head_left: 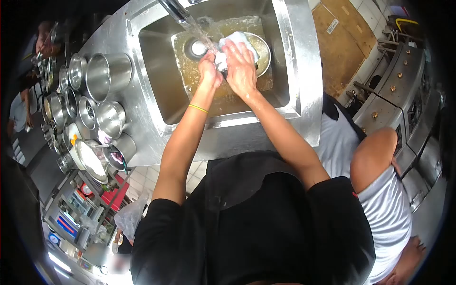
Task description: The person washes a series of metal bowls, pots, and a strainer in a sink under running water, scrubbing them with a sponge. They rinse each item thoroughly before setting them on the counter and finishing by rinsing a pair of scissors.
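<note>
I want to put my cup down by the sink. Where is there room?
Bare steel shows on the sink rim right of the basin, and on the front edge near the person's arms. Left of the basin it is crowded with metal pots. Inside, both hands, left hand and right hand, wring a cloth under the tap.

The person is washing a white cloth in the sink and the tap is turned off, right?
Not quite. The head view shows the tap running, with water pouring onto the hands. The left hand and right hand do wring a white cloth over the sink.
</note>
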A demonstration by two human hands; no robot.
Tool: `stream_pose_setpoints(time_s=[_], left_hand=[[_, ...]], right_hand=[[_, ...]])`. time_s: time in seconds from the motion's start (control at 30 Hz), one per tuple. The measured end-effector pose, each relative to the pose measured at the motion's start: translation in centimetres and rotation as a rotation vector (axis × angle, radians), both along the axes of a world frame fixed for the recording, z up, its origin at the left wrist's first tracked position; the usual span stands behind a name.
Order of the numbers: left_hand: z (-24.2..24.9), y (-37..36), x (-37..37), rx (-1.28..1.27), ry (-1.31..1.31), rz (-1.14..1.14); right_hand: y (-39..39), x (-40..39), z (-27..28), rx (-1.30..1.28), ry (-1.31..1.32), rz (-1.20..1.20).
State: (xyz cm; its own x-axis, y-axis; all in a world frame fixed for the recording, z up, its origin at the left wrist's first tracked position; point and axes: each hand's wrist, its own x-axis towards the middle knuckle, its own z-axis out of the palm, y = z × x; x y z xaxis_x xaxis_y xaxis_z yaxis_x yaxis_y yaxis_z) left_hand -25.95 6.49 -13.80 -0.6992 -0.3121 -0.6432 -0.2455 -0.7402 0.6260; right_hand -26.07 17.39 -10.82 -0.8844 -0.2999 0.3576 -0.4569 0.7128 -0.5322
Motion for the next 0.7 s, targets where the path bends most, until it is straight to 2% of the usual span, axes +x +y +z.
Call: stream_pose_setpoints(time_s=[0.03, 0.1, 0.17, 0.2, 0.23, 0.3, 0.37, 0.43, 0.47, 0.5, 0.53, 0.57, 0.6, 0.63, 0.67, 0.7], left_hand=[[-1.0, -0.5, 0.7, -0.002, -0.008, 0.005], [-0.5, -1.3, 2.6, 0.055, -0.117, 0.096], [0.3, -2.3, 2.9, 0.121, -0.124, 0.130], [1.4, -2.3, 2.3, -0.069, -0.168, 0.094], [2.0, -2.1, 1.8, -0.251, -0.207, 0.065], [2.2, -1.9, 0.5, -0.897, -0.017, -0.351], [2.9, -0.9, -0.9, -1.294, -0.061, -0.849], [2.5, -0.2, -1.1, -1.627, 0.065, -1.141], [3.3, 0.5, -1.0, -1.507, -0.002, -1.200], [3.1, 0.6, -1.0, -1.507, -0.003, -1.189], [2.5, 0.6, -0.7, -1.360, 0.093, -1.105], [1.6, 0.8, -0.1, -1.207, 0.183, -1.027], [0.0, 0.9, 0.1, -0.991, 0.188, -0.803], [-2.8, 0.4, -0.2, -0.605, 0.180, -0.560], [-1.9, 0.2, -0.5, -0.556, 0.043, -0.518], [-1.3, 0.1, -0.9, -0.510, -0.090, -0.472]], right_hand=[[0.0, -0.6, -0.3, -0.002, -0.008, 0.005], [-0.2, -2.7, -1.6, -0.538, -0.474, -0.284], [1.5, -3.7, -5.1, -0.421, -0.947, -0.197], [1.0, -2.3, -8.1, -0.541, -0.881, -0.278], [0.1, -0.7, -10.2, -0.695, -0.920, -0.459], [1.0, 1.1, -10.1, -0.951, -1.308, -0.557], [2.2, 3.7, -6.7, -1.394, -1.391, -0.601], [4.2, 4.9, -3.5, -1.473, -1.245, -0.761], [5.4, 4.9, -2.8, -1.441, -1.131, -0.738], [6.3, 4.8, -2.0, -1.413, -1.012, -0.717], [6.4, 4.1, 1.5, -1.363, -0.931, -0.710], [7.3, 3.9, 1.3, -1.285, -0.826, -0.593], [7.5, 3.3, 1.7, -1.186, -0.759, -0.537], [7.6, 2.5, 2.5, -1.085, -0.695, -0.482], [7.6, 1.8, 3.0, -1.087, -0.693, -0.493], [7.5, 0.9, 3.5, -0.981, -0.729, -0.459]])
